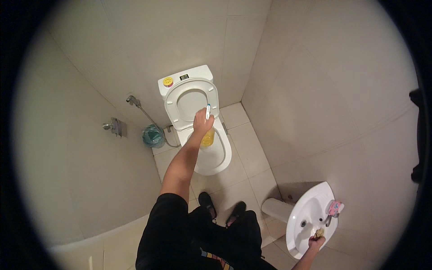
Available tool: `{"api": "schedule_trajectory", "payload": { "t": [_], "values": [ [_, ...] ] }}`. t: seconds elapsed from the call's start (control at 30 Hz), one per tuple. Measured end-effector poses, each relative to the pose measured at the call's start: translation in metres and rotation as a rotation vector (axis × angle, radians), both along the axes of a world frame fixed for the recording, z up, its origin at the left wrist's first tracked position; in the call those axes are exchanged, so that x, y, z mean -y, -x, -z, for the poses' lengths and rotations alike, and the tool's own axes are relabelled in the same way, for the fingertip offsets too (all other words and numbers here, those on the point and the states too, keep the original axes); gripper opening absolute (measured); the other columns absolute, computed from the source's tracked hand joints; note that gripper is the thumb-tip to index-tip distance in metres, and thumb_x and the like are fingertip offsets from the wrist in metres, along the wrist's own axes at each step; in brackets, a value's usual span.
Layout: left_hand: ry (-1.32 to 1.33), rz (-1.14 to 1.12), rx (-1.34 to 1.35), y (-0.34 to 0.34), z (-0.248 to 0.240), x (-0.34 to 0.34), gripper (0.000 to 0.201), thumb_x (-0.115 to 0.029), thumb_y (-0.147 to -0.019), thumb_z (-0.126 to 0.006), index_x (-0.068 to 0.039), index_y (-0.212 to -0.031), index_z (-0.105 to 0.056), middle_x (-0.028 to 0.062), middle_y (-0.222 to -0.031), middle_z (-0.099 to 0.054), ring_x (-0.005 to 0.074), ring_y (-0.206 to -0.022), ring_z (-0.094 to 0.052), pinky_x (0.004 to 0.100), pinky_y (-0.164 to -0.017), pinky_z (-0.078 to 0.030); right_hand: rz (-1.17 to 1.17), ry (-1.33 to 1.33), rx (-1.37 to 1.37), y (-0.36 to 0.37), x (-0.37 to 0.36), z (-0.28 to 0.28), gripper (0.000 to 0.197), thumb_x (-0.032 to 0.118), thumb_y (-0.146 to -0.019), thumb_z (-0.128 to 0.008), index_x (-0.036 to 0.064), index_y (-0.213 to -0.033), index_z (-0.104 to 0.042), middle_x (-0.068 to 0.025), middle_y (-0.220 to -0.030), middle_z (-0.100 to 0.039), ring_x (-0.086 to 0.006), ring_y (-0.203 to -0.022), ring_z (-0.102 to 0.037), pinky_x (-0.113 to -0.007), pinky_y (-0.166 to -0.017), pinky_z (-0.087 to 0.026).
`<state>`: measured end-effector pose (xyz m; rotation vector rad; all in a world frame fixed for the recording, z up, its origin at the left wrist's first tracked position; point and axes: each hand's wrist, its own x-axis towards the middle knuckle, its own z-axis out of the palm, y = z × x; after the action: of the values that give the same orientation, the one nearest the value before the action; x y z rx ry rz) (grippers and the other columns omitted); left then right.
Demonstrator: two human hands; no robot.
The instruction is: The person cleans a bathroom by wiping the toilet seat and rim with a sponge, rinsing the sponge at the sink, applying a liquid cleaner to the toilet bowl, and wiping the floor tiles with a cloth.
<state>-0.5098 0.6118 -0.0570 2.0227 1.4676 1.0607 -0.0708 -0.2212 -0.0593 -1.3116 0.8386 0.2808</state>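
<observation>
My left hand (203, 122) is closed around the neck of a spray bottle (207, 137) with yellow liquid and a white and blue top. It holds the bottle over the front of the toilet bowl (215, 170). The toilet seat (170, 107) is raised against the tank. At the lower right, my right hand (317, 243) reaches over the white washbasin (291, 227), its fingers closed on a small yellowish-brown thing (319, 233) too small to name. That hand is close to the basin's tap (328, 220).
A yellow-topped round container (168, 82) stands on the toilet tank (196, 72). Left of the toilet are a bin with a green liner (153, 137), a hose sprayer (133, 101) and a wall tap (108, 126). A pink patterned item (334, 208) sits on the basin's edge.
</observation>
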Motion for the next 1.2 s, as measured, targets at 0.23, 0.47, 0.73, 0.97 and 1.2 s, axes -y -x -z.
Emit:
{"api": "schedule_trajectory", "payload": {
  "t": [0.23, 0.47, 0.73, 0.97, 1.2],
  "values": [
    [0.060, -0.046, 0.006, -0.012, 0.042, -0.083, 0.027, -0.021, -0.079, -0.063, 0.003, -0.086, -0.072, 0.0312, -0.082, -0.070, 0.0504, -0.082, -0.070, 0.0576, -0.079, -0.055, -0.060, -0.343, 0.370, 0.079, -0.173, -0.045, 0.044, 0.021, -0.089, -0.049, -0.0027, -0.121, -0.067, -0.0176, -0.110, -0.072, -0.0293, -0.096, -0.068, -0.058, -0.110, -0.050],
    [0.029, 0.160, 0.034, 0.003, 0.090, -0.082, 0.032, -0.021, -0.080, -0.063, 0.002, -0.100, -0.073, 0.0278, -0.090, -0.073, 0.0481, -0.087, -0.072, 0.0508, -0.084, -0.057, -0.599, -0.670, 0.380, 0.141, -0.443, 0.050, 0.056, 0.027, -0.091, -0.054, -0.0024, -0.138, -0.056, -0.0224, -0.128, -0.067, -0.0407, -0.111, -0.069, -0.058, -0.093, -0.059],
    [0.084, 0.359, 0.248, 0.164, 0.169, 0.039, 0.044, -0.014, -0.076, -0.061, 0.003, -0.116, -0.070, 0.0140, -0.105, -0.075, 0.0219, -0.099, -0.072, 0.0349, -0.090, -0.055, -0.955, -1.022, 0.347, 0.174, -0.607, 0.247, 0.056, 0.018, -0.093, -0.059, -0.0030, -0.144, -0.053, -0.0168, -0.135, -0.065, -0.0316, -0.118, -0.066, -0.047, -0.102, -0.055],
    [0.014, -0.154, 0.323, 0.309, 0.276, 0.197, 0.043, -0.018, -0.079, -0.060, 0.003, -0.114, -0.071, 0.0140, -0.102, -0.075, 0.0209, -0.085, -0.070, 0.0352, -0.081, -0.056, -1.190, -0.107, 1.037, 0.220, -0.787, 0.310, 0.047, 0.009, -0.089, -0.070, 0.0030, -0.135, -0.066, -0.0158, -0.123, -0.072, -0.0263, -0.111, -0.069, -0.037, -0.094, -0.055],
    [0.174, -0.578, 0.658, 0.330, 0.332, 0.259, 0.038, -0.010, -0.077, -0.058, 0.005, -0.111, -0.066, 0.0180, -0.107, -0.073, 0.0213, -0.077, -0.068, 0.0355, -0.074, -0.057, -0.940, -0.179, 2.220, 0.295, -1.008, 0.133, 0.045, -0.003, -0.087, -0.058, 0.0081, -0.130, -0.068, -0.0175, -0.119, -0.068, -0.0372, -0.110, -0.065, -0.046, -0.096, -0.054]
  ]
}}
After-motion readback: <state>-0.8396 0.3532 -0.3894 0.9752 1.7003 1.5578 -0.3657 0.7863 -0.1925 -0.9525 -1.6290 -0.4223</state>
